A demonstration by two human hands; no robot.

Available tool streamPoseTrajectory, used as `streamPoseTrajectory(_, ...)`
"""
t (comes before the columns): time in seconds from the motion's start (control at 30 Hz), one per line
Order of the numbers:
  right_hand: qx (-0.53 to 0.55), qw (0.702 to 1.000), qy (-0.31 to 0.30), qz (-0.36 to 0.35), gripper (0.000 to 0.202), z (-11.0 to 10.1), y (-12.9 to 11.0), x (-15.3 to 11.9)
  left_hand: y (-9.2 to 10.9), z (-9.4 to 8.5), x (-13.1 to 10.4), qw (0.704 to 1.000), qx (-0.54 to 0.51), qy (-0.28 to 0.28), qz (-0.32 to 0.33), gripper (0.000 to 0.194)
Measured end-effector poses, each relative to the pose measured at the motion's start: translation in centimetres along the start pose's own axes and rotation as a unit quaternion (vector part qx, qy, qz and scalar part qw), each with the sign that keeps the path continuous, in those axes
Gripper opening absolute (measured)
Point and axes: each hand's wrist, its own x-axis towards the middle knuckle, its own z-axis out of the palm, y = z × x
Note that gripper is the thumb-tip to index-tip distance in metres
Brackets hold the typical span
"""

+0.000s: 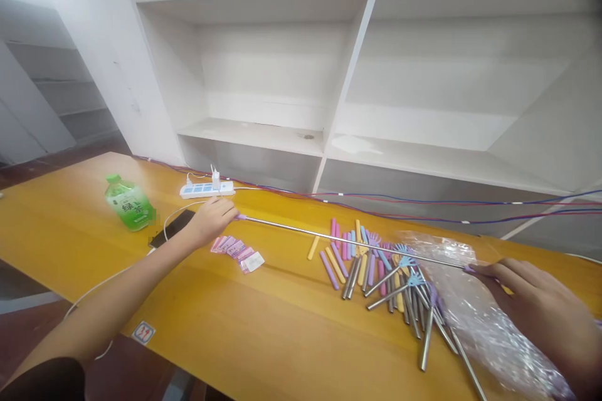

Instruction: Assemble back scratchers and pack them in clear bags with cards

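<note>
A long, thin telescopic back scratcher (329, 235) stretches between my two hands, above the table. My left hand (214, 219) is closed on its purple left end, over the table near a phone. At the other end, my right hand (531, 294) grips a purple part beside a clear plastic bag (480, 313); the fingers partly hide that end. Beneath the rod lies a loose pile of metal scratcher rods (426, 338), some with hand-shaped heads (403, 257). Coloured handle sleeves (333, 268) in pink, purple, yellow and blue are scattered to the pile's left.
Small pink packaged cards (237, 249) lie fanned out near my left hand. Behind are a dark phone (173, 229), a green drink bottle (129, 203) and a white power strip (202, 190). Cables run along the table's back edge, below white shelves (263, 138).
</note>
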Motion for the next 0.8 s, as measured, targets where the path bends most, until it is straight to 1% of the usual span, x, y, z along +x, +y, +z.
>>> streamPoseTrajectory(0.1,-0.004,0.999,0.012,-0.042,0.033,-0.1,-0.6,-0.1,0.4,0.0,0.5,1.0,0.022,0.012,0.001,0.023)
streamPoseTrajectory(0.2,-0.013,0.999,0.028,-0.033,0.028,-0.4,-0.7,0.0,0.2,0.1,0.7,0.999,0.028,0.023,-0.005,0.024)
streamPoseTrajectory(0.4,0.03,1.0,0.001,0.003,0.033,-0.3,0.2,-0.4,0.2,0.0,0.3,0.999,0.029,0.034,-0.009,0.022)
streamPoseTrajectory(0.5,0.054,0.998,0.001,0.012,0.034,0.0,0.4,-0.7,0.2,0.0,0.1,0.999,0.024,0.036,-0.015,0.022)
streamPoseTrajectory(0.67,0.06,0.998,0.009,0.008,0.034,0.5,0.5,-1.1,-0.1,0.2,-0.3,0.999,0.013,0.022,-0.019,0.019)
streamPoseTrajectory(0.8,0.029,0.999,0.021,0.004,0.034,1.2,0.4,-1.2,0.6,1.3,-0.6,0.999,-0.042,0.006,-0.028,0.014)
